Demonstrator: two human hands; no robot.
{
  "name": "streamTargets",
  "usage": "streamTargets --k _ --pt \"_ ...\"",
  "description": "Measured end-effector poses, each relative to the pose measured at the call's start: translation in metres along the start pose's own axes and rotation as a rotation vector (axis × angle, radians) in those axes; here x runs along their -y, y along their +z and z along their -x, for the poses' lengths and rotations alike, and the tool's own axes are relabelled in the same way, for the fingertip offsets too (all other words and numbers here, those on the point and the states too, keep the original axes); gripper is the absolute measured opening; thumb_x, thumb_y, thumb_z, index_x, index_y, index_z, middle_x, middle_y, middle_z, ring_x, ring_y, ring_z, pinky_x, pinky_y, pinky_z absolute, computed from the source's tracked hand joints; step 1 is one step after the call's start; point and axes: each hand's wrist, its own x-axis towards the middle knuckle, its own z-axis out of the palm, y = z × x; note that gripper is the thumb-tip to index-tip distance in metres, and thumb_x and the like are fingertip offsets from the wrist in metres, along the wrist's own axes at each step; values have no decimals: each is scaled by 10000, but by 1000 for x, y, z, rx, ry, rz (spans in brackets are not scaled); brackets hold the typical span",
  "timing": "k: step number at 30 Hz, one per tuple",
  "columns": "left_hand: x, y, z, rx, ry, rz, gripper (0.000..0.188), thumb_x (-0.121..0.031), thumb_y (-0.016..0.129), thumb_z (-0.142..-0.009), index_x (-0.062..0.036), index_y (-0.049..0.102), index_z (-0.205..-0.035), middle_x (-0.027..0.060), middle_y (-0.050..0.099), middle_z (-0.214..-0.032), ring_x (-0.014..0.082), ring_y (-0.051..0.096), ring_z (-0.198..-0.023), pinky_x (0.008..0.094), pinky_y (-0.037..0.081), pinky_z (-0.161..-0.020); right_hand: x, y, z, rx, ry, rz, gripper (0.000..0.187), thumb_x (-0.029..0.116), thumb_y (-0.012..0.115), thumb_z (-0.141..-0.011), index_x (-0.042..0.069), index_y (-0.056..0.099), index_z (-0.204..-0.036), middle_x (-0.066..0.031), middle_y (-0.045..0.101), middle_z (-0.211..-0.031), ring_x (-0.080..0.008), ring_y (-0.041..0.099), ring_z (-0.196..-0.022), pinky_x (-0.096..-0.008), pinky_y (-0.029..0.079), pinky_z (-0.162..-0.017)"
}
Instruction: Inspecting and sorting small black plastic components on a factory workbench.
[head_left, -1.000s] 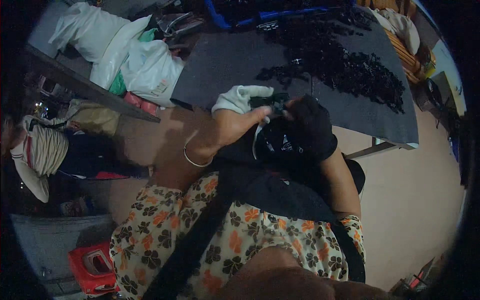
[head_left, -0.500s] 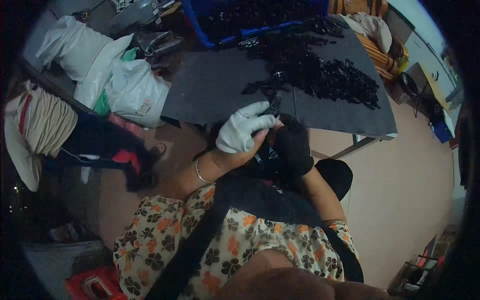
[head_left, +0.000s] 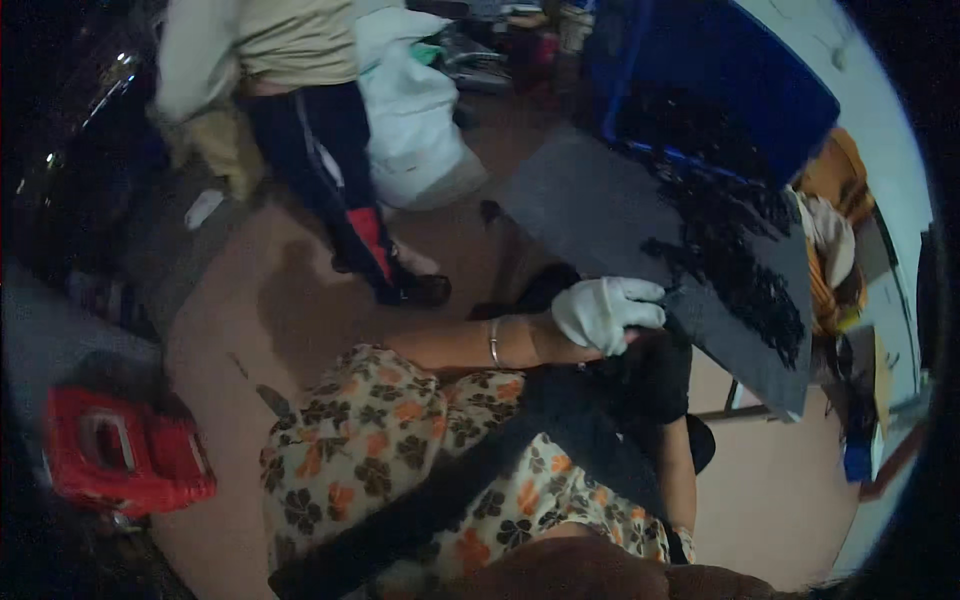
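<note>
Left hand (head_left: 603, 315), white-gloved: fingers bent, hold could not be told | Right hand (head_left: 658, 378), black-gloved: likewise | Black parts (head_left: 738, 255): lay far right, on grey table (head_left: 580, 190)

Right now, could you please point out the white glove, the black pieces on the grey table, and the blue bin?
White glove (head_left: 592, 312), head view: the back of the glove.
Black pieces (head_left: 750, 285), head view: the middle of the spread.
Blue bin (head_left: 735, 75), head view: its bare wall.

Matt cloth glove (head_left: 598, 314); shiny metal bangle (head_left: 494, 344); matt grey tabletop (head_left: 590, 195); smooth plastic bin (head_left: 745, 75); faintly glossy black pieces (head_left: 745, 265)
</note>
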Motion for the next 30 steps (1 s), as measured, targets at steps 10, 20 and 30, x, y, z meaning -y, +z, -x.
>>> streamTargets --k 10,20,30 --pt "-15 -34 23 -78 -74 -13 322 -35 620 -651 -37 598 -972 204 566 -1062 356 573 -965 372 503 -779 29 18 -14 46 150 -187 121 123 598 -740 41 601 -829 -149 599 -837 -317 576 -797 -377 447 -685" --pt "28 -33 44 -178 -363 167 245 -8 632 -758 16 601 -999 134 626 -1000 167 609 -868 266 483 -750 41 1 -44 -28 558 -695 293 180 592 -791 -4 571 -1018 -115 610 -865 -184 582 -847 -317 453 -751" --pt "38 -13 -4 131 -329 240 183 -33 589 -796 20 608 -970 144 633 -957 188 611 -866 277 486 -739 -12 -8 -31 33 563 -684 197 134 656 -751 -2 590 -877 -93 591 -782 -168 561 -725 -311 446 -668"
